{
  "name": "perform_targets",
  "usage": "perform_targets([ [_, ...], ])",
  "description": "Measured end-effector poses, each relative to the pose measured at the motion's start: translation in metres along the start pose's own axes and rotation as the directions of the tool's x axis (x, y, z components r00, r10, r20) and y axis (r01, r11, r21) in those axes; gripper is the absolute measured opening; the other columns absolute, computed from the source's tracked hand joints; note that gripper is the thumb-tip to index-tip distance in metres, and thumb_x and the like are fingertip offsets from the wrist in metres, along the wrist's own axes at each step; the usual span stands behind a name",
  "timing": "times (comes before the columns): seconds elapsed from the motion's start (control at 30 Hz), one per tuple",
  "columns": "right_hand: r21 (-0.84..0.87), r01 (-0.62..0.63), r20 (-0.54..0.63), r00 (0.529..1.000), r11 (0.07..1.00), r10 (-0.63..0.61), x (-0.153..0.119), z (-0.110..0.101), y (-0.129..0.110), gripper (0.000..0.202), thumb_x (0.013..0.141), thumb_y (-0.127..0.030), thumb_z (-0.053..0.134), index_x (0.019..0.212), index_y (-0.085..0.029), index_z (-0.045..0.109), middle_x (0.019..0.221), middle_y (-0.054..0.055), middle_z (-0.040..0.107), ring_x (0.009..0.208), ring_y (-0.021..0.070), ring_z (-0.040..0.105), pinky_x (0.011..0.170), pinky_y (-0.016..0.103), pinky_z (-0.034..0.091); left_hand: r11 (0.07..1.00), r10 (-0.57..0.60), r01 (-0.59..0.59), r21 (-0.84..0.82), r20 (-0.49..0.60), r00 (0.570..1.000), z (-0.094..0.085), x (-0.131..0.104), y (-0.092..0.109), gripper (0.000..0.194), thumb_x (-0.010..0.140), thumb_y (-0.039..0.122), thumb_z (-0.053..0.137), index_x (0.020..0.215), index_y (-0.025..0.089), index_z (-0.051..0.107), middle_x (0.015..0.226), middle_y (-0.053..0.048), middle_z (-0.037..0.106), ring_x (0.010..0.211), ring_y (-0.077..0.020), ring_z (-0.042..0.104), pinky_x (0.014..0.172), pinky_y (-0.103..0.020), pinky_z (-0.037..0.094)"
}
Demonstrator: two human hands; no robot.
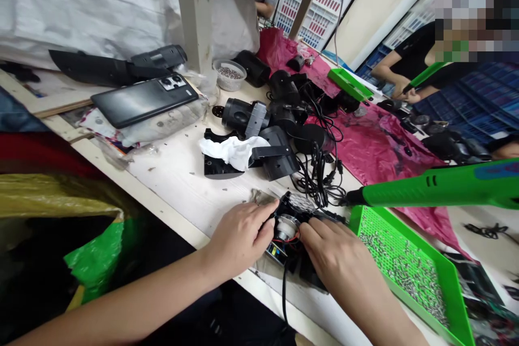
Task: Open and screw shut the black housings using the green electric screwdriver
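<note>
Between my two hands lies an opened black device housing, with a round silver-and-white part, red wires and a small circuit board showing inside. My left hand grips its left edge, index finger stretched along the rim and thumb bent in against it. My right hand is closed over the right side, fingers curled down onto the housing; their tips are partly hidden. A black cable runs from the device over the table's front edge. To the right, a green electric screwdriver hangs sideways, its black tip close to my right hand.
A green tray of small screws sits at right. Behind my hands are black housings, a white cloth and tangled cables. A phone lies at left, near a tub of screws. A co-worker works across.
</note>
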State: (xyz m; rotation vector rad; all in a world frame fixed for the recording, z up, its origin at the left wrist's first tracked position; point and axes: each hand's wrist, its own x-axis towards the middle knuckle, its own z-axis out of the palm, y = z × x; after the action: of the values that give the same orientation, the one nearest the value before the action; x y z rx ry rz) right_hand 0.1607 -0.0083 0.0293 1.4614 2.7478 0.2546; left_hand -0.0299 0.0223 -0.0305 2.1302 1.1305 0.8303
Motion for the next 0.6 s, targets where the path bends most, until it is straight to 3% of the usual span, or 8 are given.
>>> perform_targets([
  [0.33,0.036,-0.022,0.026,0.999,0.999,0.021,0.0,-0.0012,-0.0018,0.019,0.084,-0.006,0.052,0.075,-0.022,0.048,0.067,-0.001,0.054,0.059,0.018,0.053,0.057,0.03,0.032,1.0,-0.015,0.015,0.008,0.0,1.0,0.0008,-0.0005,-0.0024,0.042,0.094,0.02,0.038,0.13,0.008,0.056,0.104,-0.013,0.074,0.095,-0.0247,0.069,0.086,-0.047,0.057],
  [0.6,-0.072,-0.022,0.024,0.999,0.997,0.024,0.0027,-0.0021,-0.0065,0.018,0.082,-0.006,0.053,0.076,-0.022,0.05,0.067,0.0,0.054,0.06,0.021,0.053,0.058,0.033,0.033,0.999,-0.043,0.043,0.017,-0.014,0.999,-0.0007,0.0018,-0.0004,0.038,0.091,0.02,0.045,0.125,0.012,0.06,0.105,-0.012,0.074,0.095,-0.0246,0.069,0.086,-0.044,0.058],
])
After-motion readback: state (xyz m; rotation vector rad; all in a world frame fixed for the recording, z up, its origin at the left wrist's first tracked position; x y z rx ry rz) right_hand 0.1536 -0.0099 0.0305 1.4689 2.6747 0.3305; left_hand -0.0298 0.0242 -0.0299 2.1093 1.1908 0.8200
